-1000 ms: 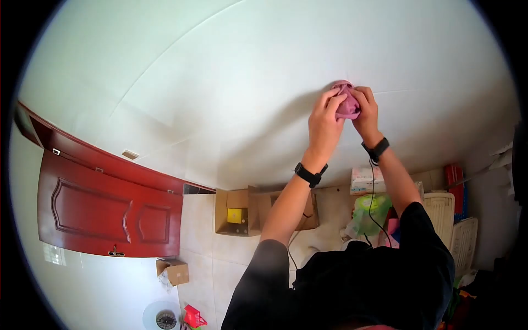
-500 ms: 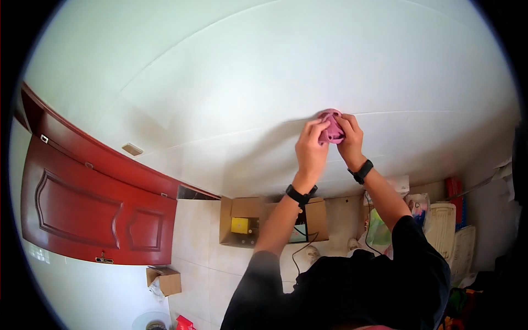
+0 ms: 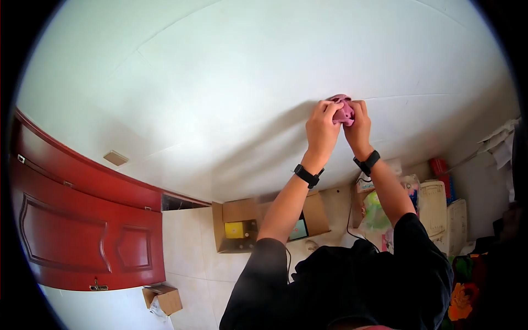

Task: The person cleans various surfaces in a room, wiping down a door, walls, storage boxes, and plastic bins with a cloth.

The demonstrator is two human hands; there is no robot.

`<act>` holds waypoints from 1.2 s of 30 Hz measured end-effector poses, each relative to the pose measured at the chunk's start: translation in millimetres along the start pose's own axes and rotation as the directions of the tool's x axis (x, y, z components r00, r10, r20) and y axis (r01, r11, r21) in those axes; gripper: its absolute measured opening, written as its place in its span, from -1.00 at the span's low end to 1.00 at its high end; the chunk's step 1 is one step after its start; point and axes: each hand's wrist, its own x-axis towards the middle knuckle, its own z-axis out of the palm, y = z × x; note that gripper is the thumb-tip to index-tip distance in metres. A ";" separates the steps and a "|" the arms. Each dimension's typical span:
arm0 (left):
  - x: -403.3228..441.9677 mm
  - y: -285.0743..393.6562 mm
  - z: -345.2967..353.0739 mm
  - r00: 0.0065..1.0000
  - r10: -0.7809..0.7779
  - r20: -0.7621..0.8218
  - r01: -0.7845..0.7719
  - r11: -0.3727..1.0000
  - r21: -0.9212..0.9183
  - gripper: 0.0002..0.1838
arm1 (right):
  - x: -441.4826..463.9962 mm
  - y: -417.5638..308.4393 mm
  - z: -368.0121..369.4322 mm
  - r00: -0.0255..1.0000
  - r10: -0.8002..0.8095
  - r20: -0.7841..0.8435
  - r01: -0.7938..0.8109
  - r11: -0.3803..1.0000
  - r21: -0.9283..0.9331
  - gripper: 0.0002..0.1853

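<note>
A bunched pink cloth (image 3: 345,114) with a few dark spots is held up at the white wall (image 3: 231,82). My left hand (image 3: 323,129) grips its left side with curled fingers, thumb side toward the cloth. My right hand (image 3: 359,125) is closed on the right side, close beside the left. Part of the cloth sticks out above the fingers, near a thin seam in the wall. Whether it presses on the wall I cannot tell. Both wrists wear black bands, and both arms are raised.
A red door (image 3: 88,236) stands at the left, near a small wall plate (image 3: 116,158). Below are an open cardboard box (image 3: 236,212) with a yellow item inside and a smaller box (image 3: 165,300). Cream plastic panels (image 3: 433,206) and bags stand at the right.
Both hands and the pink cloth have shifted slightly up and right in view, and the cloth looks more bunched. The camera view has moved too, with the door now lower and farther left.
</note>
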 end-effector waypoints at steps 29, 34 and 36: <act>-38.0 -40.2 -57.4 0.967 0.040 -0.252 0.041 0.951 0.307 -0.52 | 4.9 -54.1 56.9 0.974 -0.173 0.148 0.106 0.920 0.379 -0.56; -93.8 -74.5 -61.5 0.967 -0.207 -0.147 0.235 0.949 0.210 -0.49 | -54.1 -37.4 82.8 0.964 -0.138 0.226 0.040 0.920 0.391 -0.59; -107.2 -83.5 -62.5 0.952 -0.273 -0.136 0.292 0.944 0.151 -0.50 | -70.4 -34.2 91.8 0.958 -0.130 0.256 0.027 0.929 0.370 -0.61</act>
